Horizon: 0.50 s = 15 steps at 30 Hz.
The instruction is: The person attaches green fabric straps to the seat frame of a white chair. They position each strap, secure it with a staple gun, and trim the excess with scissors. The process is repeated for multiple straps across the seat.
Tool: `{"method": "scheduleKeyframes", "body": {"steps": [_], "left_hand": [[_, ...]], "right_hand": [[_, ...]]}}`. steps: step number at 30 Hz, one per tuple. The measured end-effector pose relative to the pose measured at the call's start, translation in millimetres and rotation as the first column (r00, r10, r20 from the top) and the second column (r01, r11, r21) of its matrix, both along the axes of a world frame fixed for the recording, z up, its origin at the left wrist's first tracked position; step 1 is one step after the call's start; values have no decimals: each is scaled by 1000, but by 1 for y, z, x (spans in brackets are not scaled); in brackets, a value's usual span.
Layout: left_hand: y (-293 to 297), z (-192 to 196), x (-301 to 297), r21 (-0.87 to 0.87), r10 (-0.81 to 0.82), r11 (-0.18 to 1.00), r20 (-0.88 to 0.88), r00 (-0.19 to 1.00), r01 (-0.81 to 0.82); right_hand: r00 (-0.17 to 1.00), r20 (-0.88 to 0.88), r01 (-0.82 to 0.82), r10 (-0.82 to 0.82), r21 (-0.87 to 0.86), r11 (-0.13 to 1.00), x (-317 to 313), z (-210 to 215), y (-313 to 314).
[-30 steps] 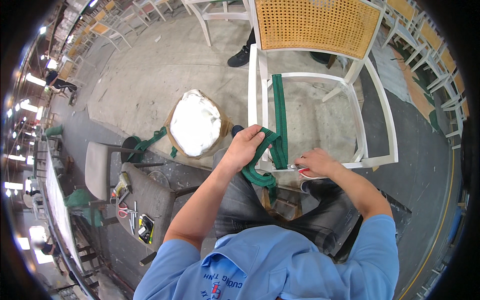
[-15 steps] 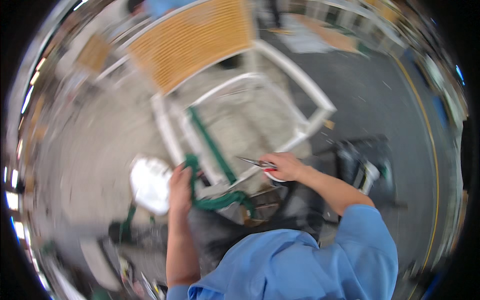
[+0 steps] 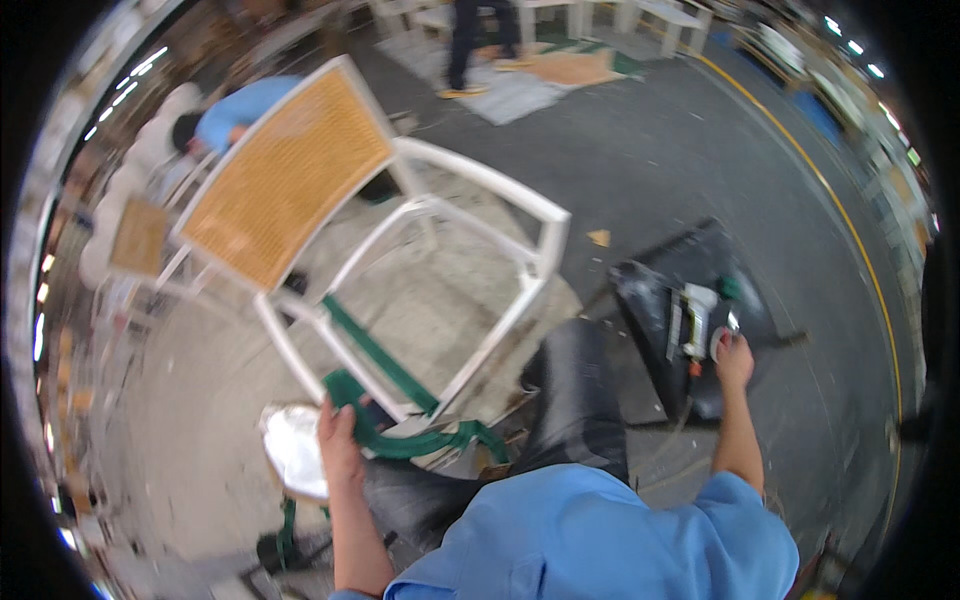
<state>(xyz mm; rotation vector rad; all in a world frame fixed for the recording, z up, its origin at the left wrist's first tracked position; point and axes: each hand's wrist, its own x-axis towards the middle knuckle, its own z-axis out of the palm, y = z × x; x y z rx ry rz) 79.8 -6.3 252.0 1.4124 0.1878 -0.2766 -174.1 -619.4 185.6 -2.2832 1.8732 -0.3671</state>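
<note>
A white chair frame (image 3: 500, 345) with a woven cane back (image 3: 290, 180) lies tilted in front of me. One green webbing strap (image 3: 380, 355) is stretched along the left side of its seat opening. My left hand (image 3: 342, 440) grips a loose length of green webbing (image 3: 415, 443) beside the frame's near left corner. The rest of that webbing trails to the right, over my lap. Off to the right, my right hand (image 3: 735, 362) is closed on the scissors (image 3: 717, 343), low over a black padded surface. Its fingers partly hide the handles.
On the black padded surface (image 3: 650, 350) lie a white and silver tool (image 3: 697, 320) with a hose and a green scrap. A white shiny bundle (image 3: 290, 450) sits left of my left hand. Co-workers are farther off, one bending (image 3: 245, 110), one standing (image 3: 475, 45).
My right hand has carried the scissors from the chair's seat frame rightward to the black padded surface. My left hand keeps hold of the webbing. The view has turned to the right.
</note>
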Motion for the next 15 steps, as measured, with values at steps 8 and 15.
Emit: {"method": "scheduleKeyframes", "body": {"steps": [8, 15], "left_hand": [[-101, 8, -56, -152, -251, 951, 125, 960, 268], [-123, 17, -101, 476, -595, 715, 28, 803, 513]], "right_hand": [[451, 840, -853, 300, 308, 422, 119, -1, 132], [471, 808, -817, -354, 249, -520, 196, 51, 295]]}}
